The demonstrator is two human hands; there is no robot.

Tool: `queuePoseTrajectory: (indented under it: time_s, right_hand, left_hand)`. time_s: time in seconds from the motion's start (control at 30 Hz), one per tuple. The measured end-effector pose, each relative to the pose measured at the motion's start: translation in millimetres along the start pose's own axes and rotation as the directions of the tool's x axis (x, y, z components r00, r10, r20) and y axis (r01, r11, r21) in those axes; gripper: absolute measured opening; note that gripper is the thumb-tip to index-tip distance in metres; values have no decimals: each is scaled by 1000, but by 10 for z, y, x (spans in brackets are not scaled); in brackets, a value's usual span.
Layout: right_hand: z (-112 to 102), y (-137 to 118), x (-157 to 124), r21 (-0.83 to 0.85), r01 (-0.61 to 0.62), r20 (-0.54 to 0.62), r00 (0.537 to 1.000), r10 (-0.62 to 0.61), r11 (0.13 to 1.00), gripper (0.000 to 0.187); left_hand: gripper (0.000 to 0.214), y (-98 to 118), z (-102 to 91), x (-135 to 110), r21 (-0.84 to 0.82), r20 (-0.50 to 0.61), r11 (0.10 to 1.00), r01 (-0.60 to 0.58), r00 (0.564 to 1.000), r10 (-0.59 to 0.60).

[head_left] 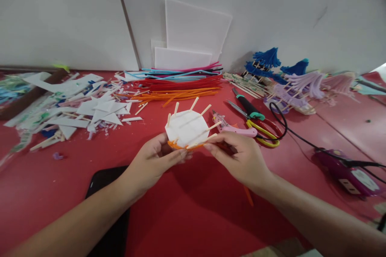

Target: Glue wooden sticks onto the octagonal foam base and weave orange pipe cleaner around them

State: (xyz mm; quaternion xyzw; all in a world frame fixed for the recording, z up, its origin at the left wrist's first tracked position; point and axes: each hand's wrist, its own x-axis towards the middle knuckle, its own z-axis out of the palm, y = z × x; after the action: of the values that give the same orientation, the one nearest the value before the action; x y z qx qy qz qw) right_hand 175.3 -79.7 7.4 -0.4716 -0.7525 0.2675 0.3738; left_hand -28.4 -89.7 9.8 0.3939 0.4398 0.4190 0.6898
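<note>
Between my hands is a white foam board disc [187, 128] with several short wooden sticks [206, 110] standing up around its rim. An orange pipe cleaner [177, 145] runs along the near edge, against the sticks. My left hand [158, 154] grips the disc at its near left edge, thumb in front. At the right side, my right hand [238, 154] is closed in a pinch on the pipe cleaner, beside a stick. A loose orange end shows below that hand; the stretch under the palm is hidden. Just behind the right hand lies a pink glue gun [235, 129].
Scissors [263, 132] and black-handled pliers [249, 104] lie to the right, near a purple power strip [346, 172] and its cable. Coloured pipe cleaners [181, 84] are piled behind, foam scraps [105, 110] at left. A black phone [108, 209] lies under my left forearm. Small umbrella-like models [304, 82] stand back right.
</note>
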Motion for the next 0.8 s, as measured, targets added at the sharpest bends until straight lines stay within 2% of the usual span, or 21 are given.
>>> queuePoseTrajectory:
  time_s: [0.17, 0.33, 0.43, 0.5, 0.57, 0.67, 0.8]
  right_hand:
    - [13, 5, 11, 155, -162, 35, 987, 159, 975, 15]
    - [11, 46, 43, 294, -310, 141, 950, 280, 904, 18]
    - [12, 56, 65, 410, -466, 280, 883, 378, 784, 19]
    - [25, 52, 77, 514, -568, 374, 823, 428, 643, 21]
    - [48, 40, 84, 601, -615, 424, 787, 448, 510, 22]
    - [93, 11, 83, 673, -620, 439, 773, 458, 402, 25]
    - [156, -43, 50, 719, -581, 394, 793, 464, 382, 28]
  left_hand:
    - [31, -4, -9, 4, -14, 42, 1000, -20, 999, 21]
    - [31, -16, -10, 26, -3, 55, 999, -54, 997, 54]
    - [32, -14, -15, 35, 21, 62, 998, -63, 996, 62]
    - [32, -16, -19, 35, 26, 64, 998, -56, 996, 55]
    - [31, -23, -18, 31, 21, 53, 998, -51, 997, 50]
    - [29, -32, -6, 22, 41, 26, 995, -93, 995, 92]
    - [37, -20, 23, 3, 144, 34, 972, -184, 983, 181]
